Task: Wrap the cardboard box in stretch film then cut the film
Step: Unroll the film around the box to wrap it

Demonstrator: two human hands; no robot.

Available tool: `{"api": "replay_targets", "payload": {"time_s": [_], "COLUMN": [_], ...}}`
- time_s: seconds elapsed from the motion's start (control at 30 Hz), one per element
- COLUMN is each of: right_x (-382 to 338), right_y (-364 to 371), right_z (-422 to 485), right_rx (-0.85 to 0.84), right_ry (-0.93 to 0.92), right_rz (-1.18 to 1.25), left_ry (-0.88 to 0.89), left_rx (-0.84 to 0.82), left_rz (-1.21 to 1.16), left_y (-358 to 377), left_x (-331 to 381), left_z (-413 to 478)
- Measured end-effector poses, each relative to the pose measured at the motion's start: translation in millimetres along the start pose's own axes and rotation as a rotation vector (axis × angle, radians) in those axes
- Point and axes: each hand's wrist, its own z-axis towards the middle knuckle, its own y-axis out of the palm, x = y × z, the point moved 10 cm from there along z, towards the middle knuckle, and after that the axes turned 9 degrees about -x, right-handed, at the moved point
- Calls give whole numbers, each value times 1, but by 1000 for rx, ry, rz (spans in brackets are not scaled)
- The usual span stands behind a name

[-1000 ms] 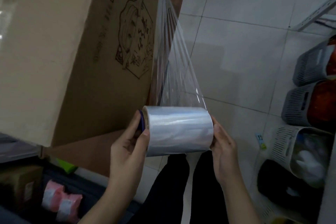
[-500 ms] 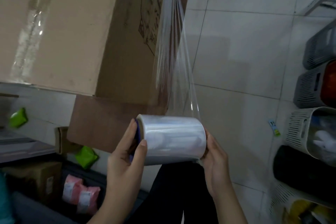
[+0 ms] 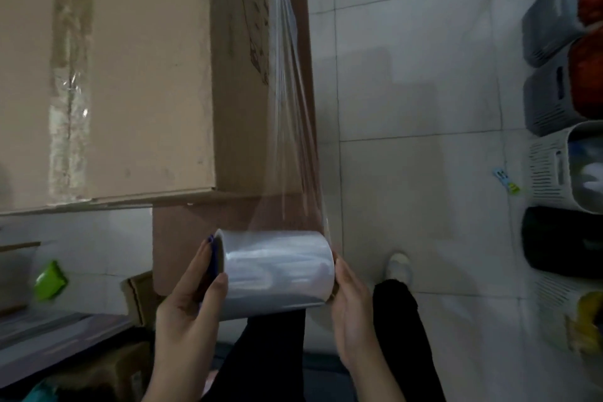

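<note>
Tiled floor (image 3: 408,92) right, cardboard box (image 3: 130,75) far-left: I see the roll (image 3: 277,271) held crosswise near me, left hand (image 3: 186,307), nearer the box, pinching its left end, right hand (image 3: 352,310) flat against the other, film (image 3: 290,108) stretched away to the box's right side.

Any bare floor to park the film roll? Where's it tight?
Free: pale tiled floor between the reddish-brown board under the tan cardboard box and the grey and white plastic baskets, beyond the white shoe. Crowded: lower left, green packet and small brown carton.
</note>
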Motion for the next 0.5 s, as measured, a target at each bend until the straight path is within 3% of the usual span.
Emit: {"api": "replay_targets", "payload": {"time_s": [0.27,0.5], "right_x": [63,97], "right_y": [38,49], "right_z": [10,8], "right_rx": [186,231], "right_ry": [-75,-154], "right_rz": [245,355], "left_ry": [115,189], "left_rx": [-259,-364], "left_rz": [255,418], "left_y": [-27,-37], "left_x": [5,9], "left_z": [54,70]}}
